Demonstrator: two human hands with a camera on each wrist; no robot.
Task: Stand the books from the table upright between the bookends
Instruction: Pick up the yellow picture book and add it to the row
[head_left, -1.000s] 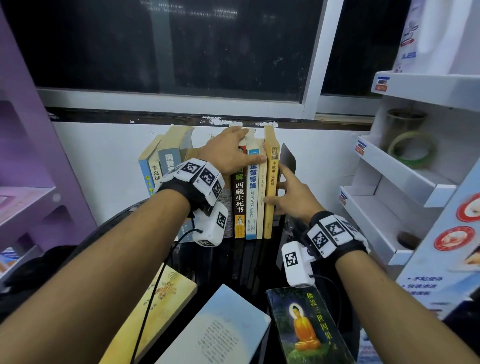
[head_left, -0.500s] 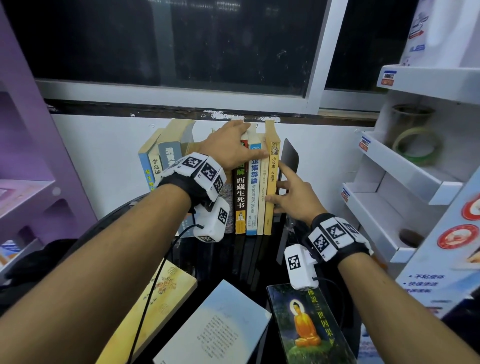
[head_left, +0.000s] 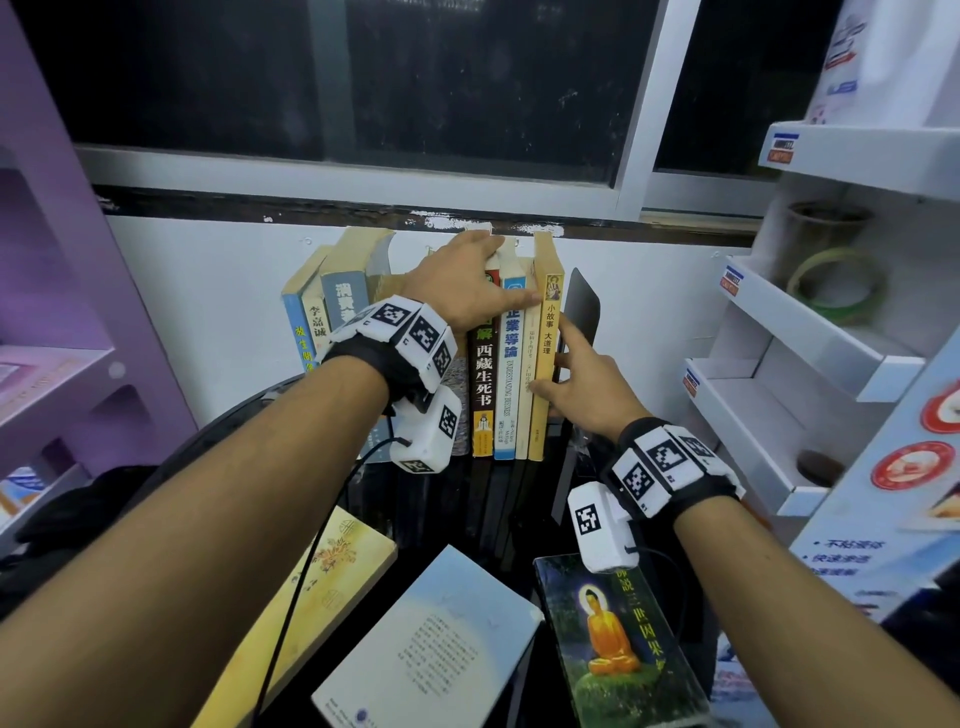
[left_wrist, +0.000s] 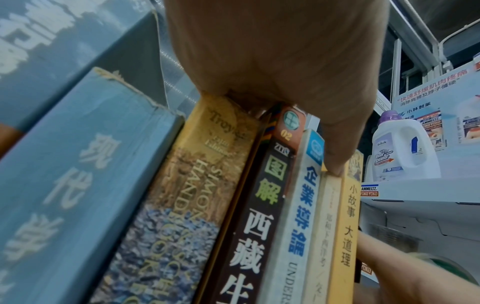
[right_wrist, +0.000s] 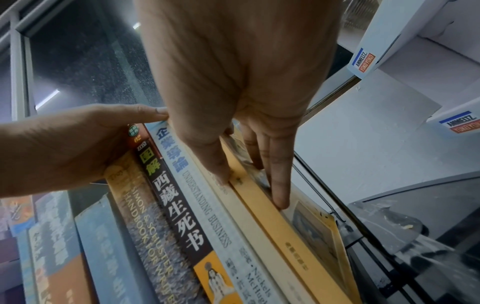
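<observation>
A row of books stands upright on the black glass table (head_left: 457, 519) against the wall. My left hand (head_left: 478, 280) lies over the tops of the middle books with straight fingers. Its thumb presses the cream spine (left_wrist: 327, 216). The yellow book (head_left: 545, 364) is the last on the right, next to the black bookend (head_left: 584, 306). My right hand (head_left: 571, 369) pinches it, thumb (right_wrist: 218, 164) at the spine edge and fingers (right_wrist: 278, 181) flat on its cover. Three books lie flat near me: a yellow one (head_left: 322, 587), a pale one (head_left: 441, 639) and a green Buddha one (head_left: 618, 644).
Two blue-spined books (head_left: 311, 317) lean at the row's left end. White display shelves (head_left: 779, 322) holding a tape roll (head_left: 836, 280) stand close on the right. A purple shelf unit (head_left: 52, 312) is on the left. The window sill (head_left: 363, 208) runs just above the books.
Both hands keep their places on the row. The view has shifted slightly; the books look unchanged.
</observation>
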